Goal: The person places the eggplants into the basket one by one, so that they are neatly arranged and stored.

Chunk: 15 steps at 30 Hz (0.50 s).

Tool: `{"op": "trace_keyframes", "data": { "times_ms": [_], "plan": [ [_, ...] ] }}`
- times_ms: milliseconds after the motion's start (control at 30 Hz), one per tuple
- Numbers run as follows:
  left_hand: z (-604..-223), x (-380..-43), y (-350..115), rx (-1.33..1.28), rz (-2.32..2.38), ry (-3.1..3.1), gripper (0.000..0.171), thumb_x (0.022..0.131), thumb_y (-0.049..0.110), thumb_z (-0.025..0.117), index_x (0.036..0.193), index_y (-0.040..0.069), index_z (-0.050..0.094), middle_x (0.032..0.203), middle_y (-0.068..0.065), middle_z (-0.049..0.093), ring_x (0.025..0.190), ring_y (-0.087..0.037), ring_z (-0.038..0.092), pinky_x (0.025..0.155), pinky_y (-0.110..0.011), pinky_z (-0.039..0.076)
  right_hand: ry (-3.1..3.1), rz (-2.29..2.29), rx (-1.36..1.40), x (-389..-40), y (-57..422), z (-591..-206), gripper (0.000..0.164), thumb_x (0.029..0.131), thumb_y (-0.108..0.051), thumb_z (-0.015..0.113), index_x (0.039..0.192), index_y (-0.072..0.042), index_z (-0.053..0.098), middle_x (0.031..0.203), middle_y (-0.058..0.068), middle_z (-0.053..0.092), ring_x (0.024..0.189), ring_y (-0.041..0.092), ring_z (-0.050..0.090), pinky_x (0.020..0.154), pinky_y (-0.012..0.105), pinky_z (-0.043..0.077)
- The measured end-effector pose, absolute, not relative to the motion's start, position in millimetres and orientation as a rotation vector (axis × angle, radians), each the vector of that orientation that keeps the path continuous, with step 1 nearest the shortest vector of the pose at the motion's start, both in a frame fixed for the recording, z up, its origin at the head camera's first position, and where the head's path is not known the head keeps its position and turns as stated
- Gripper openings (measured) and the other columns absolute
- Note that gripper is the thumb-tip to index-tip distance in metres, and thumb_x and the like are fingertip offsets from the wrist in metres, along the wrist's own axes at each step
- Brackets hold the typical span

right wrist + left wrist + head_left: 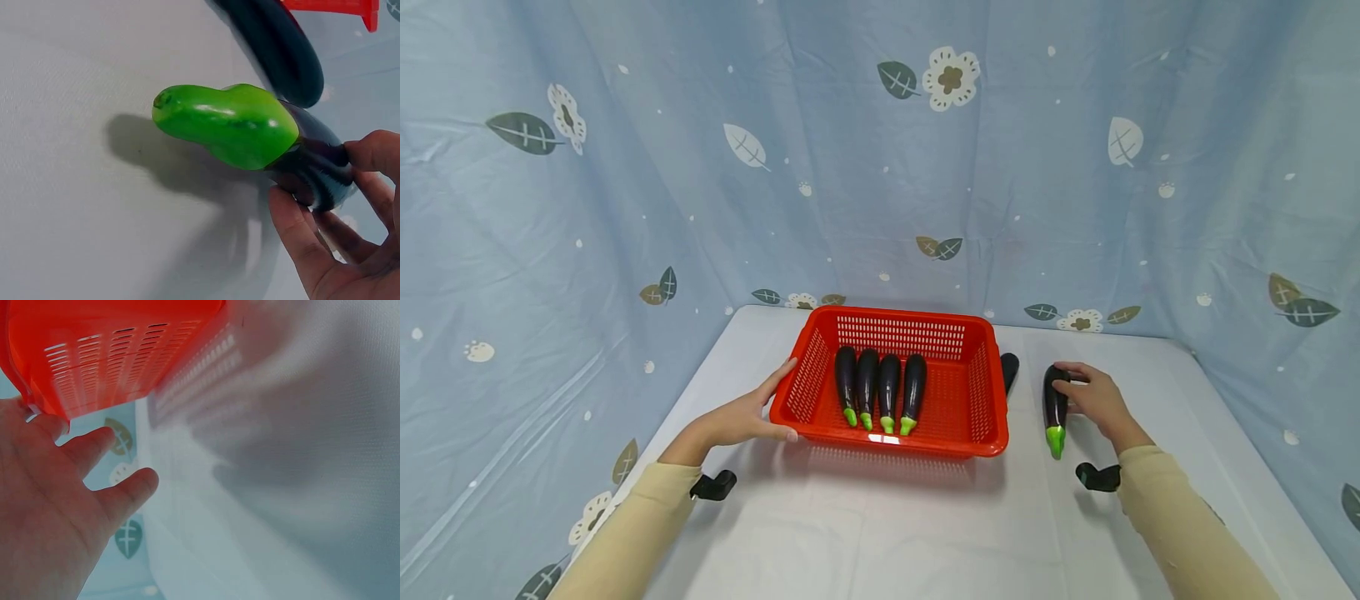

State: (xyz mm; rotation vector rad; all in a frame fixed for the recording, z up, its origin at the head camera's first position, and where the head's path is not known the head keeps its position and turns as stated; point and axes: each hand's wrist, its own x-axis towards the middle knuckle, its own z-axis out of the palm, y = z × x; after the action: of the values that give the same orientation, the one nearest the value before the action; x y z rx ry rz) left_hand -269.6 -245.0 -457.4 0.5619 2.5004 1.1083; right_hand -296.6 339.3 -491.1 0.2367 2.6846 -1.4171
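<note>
A red plastic basket (891, 446) stands on the table with several dark eggplants (889, 387) side by side in its left part, green stems toward me. My left hand (737, 417) touches the basket's left end with its fingers spread and mostly straight; the left wrist view shows the palm (47, 506) beside the slotted wall. To the right of the basket, my right hand (1099, 402) holds an eggplant (1055, 408) between thumb and fingers. Its bright green stem (225, 125) points toward the wrist camera. Another eggplant (1009, 371) lies against the basket's right side, partly hidden by it.
A white cloth covers the table (880, 533). Blue curtain (850, 167) with leaf and flower prints hangs behind and at both sides. Black wrist camera mounts (715, 485) stick out at both sleeve cuffs.
</note>
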Motion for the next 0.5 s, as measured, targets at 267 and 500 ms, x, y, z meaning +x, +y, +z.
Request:
{"op": "trace_keyframes", "data": {
  "times_ms": [267,500],
  "plan": [
    [-456.6,-269.1,-244.4,0.56,1.113,2.496,0.118,0.082,0.039,0.084,0.164,0.033,-0.001,0.171,-0.008,0.002,0.152,-0.043,0.016,0.112,-0.071,0.026,2.698,-1.397,0.225,-299.5,334.4,-480.8,0.057,0.104,-0.023,0.058,0.153,-0.001,0.041,0.154,0.037,0.031,0.123,0.047,0.057,0.084,0.038,0.06],
    [-456.0,-268.5,-244.1,0.554,1.1,2.503,0.118,0.082,0.04,0.083,0.165,0.033,-0.002,0.171,-0.009,0.002,0.151,-0.044,0.017,0.112,-0.072,0.026,2.735,-1.402,0.158,-303.0,324.8,-468.4,0.055,0.103,-0.023,0.059,0.152,-0.003,0.044,0.153,0.034,0.036,0.122,0.046,0.058,0.085,0.041,0.06]
  ]
}}
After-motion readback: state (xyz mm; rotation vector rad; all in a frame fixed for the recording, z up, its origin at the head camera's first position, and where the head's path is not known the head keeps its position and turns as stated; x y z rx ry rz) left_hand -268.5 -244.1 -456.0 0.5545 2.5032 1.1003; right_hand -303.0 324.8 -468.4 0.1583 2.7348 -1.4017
